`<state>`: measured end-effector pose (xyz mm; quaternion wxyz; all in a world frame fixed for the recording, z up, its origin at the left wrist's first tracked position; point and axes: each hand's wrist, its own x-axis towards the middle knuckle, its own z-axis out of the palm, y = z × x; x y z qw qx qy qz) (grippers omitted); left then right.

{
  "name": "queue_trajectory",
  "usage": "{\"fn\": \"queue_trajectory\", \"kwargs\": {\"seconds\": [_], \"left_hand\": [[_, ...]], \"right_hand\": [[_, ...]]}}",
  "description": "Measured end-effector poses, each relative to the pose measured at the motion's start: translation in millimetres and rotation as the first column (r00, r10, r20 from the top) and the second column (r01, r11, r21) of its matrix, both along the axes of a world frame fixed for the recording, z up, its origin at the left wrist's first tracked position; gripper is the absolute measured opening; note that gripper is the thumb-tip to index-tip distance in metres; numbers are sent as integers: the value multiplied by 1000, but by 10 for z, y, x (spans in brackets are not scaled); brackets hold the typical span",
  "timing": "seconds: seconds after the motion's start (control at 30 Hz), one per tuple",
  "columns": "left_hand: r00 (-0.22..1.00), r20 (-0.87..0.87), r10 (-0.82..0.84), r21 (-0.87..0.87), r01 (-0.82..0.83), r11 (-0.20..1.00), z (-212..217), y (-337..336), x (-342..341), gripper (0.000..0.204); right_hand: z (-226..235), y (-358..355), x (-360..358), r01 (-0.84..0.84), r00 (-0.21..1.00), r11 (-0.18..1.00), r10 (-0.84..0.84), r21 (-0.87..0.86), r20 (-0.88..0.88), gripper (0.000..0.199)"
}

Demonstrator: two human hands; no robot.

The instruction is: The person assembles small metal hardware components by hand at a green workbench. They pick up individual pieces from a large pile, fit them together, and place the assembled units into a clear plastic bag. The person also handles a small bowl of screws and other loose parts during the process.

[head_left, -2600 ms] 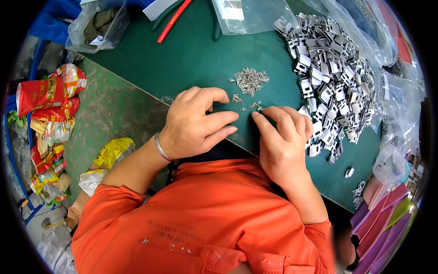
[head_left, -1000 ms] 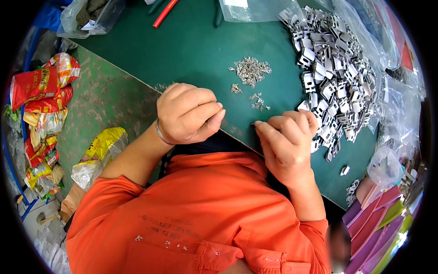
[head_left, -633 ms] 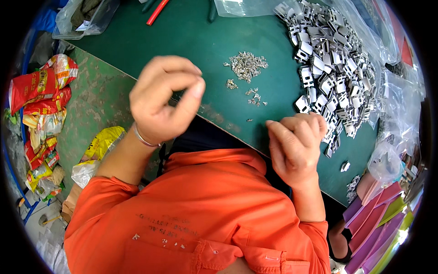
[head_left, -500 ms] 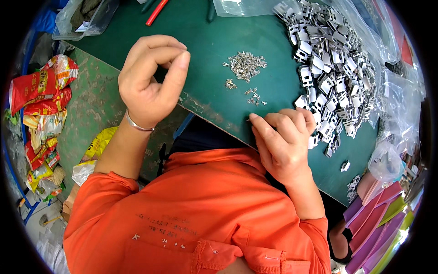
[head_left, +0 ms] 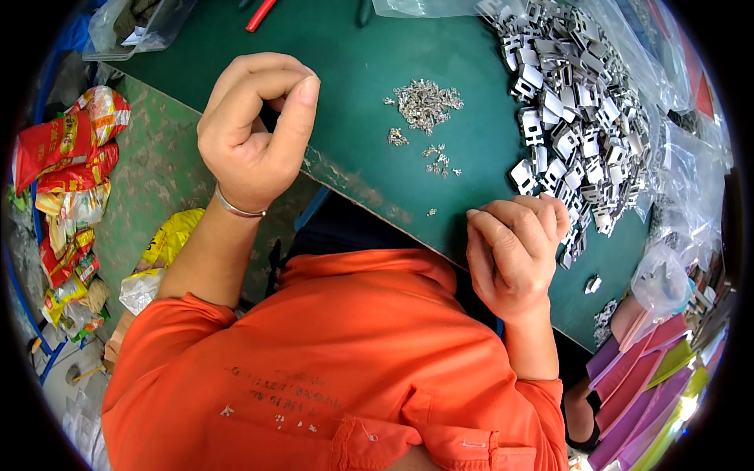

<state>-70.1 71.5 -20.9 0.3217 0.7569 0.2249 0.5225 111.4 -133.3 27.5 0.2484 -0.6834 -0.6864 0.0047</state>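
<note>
My left hand (head_left: 255, 129) is raised over the table's left edge, thumb and fingertips pressed together in a pinch. Whatever lies between them, if anything, is hidden. Low at the table's front edge, my right hand (head_left: 521, 250) has its fingers curled in, hiding its palm side. Just left of its fingertips a tiny metal piece (head_left: 431, 212) lies on the green tabletop (head_left: 345, 102). Beyond it are a heap of small silvery metal pieces (head_left: 428, 105), a smaller cluster (head_left: 397, 137) and a loose scatter (head_left: 440, 160). A large pile of bent metal clips (head_left: 577, 118) rises beyond my right hand.
A clear plastic bin (head_left: 149, 35) and a red-handled tool (head_left: 259, 16) are at the far left. Plastic sheeting (head_left: 660, 71) borders the clip pile. One clip (head_left: 593, 284) lies apart at right, near coloured strips (head_left: 644, 369). Bright packets (head_left: 71, 149) hang at left.
My right hand has drawn back to the right from the table's front edge, and the tiny metal piece now shows there. My left hand keeps its pinch, shifted very slightly.
</note>
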Motion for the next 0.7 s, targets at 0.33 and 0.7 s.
{"fn": "queue_trajectory", "kwargs": {"seconds": [0.33, 0.7], "left_hand": [[992, -121, -38, -44, 33, 998, 29, -28, -69, 4], [1000, -27, -3, 24, 4, 1000, 11, 9, -13, 5]], "right_hand": [[-23, 85, -79, -38, 999, 999, 38, -33, -3, 25], [-81, 132, -106, -96, 995, 995, 95, -35, -31, 23]]}}
